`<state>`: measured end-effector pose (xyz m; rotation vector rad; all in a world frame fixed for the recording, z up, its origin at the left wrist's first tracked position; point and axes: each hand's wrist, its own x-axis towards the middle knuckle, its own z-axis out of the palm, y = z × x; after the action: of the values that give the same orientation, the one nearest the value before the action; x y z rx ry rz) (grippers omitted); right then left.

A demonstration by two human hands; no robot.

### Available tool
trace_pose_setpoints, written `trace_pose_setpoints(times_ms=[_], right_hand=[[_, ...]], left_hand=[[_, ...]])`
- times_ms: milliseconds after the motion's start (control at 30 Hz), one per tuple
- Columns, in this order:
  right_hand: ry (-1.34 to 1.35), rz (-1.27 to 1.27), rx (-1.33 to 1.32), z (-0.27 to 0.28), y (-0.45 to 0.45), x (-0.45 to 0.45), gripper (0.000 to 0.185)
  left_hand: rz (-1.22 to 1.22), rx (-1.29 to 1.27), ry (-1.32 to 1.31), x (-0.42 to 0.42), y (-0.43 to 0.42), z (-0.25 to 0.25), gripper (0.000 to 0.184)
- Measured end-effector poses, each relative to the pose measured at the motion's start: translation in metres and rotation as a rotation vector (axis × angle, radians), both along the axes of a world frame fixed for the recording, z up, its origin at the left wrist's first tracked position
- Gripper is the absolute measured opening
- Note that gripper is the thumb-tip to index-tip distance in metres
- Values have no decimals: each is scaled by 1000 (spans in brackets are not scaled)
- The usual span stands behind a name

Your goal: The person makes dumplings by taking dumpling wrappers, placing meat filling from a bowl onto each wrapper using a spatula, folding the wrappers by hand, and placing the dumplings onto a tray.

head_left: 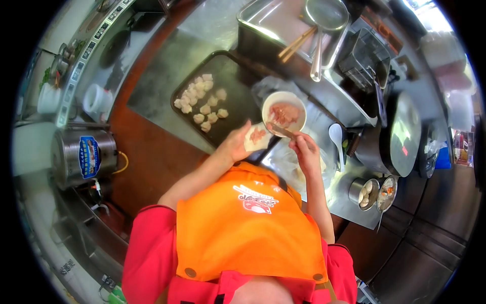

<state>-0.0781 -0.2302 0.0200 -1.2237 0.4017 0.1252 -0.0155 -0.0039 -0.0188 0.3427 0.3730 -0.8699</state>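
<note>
My left hand holds a pale square wonton wrapper with some pink minced meat on it. Between the fingers of my right hand is a flat brown spreading stick, its tip between the wrapper and the bowl's near rim. Just beyond both hands stands a white bowl of pink minced meat. A dark tray lies behind my left hand, with several folded wontons in its left part. Below my right hand is a clear plastic bag, partly hidden.
A white spoon lies right of my right hand. Further right are a metal pot of pale pieces and a strainer ladle. At the back, a strainer and chopsticks rest over a steel container. A lidded pot stands right.
</note>
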Motion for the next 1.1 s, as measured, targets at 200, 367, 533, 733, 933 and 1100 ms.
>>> trace_pose_setpoints(times_ms=[200,367,533,733,933,1100], right_hand=[[-150,69,-356,25,14,-17,20],[-578,321,-937,48,55,-20,27],[-605,376,-962,60,54,-42,29],[-324,92,-573,58,32,-46,20],[-167,-94,431,61,33,-9,23],[-3,-13,314,41,37,-9,21]], left_hand=[[55,-95,-32,0,5,39,54],[82,-178,-153,20,-2,27,55],[123,-502,-107,34,3,19,55],[189,-111,-24,32,11,45,62],[188,-285,-261,2,9,104,74],[204,-354,20,-10,4,54,69]])
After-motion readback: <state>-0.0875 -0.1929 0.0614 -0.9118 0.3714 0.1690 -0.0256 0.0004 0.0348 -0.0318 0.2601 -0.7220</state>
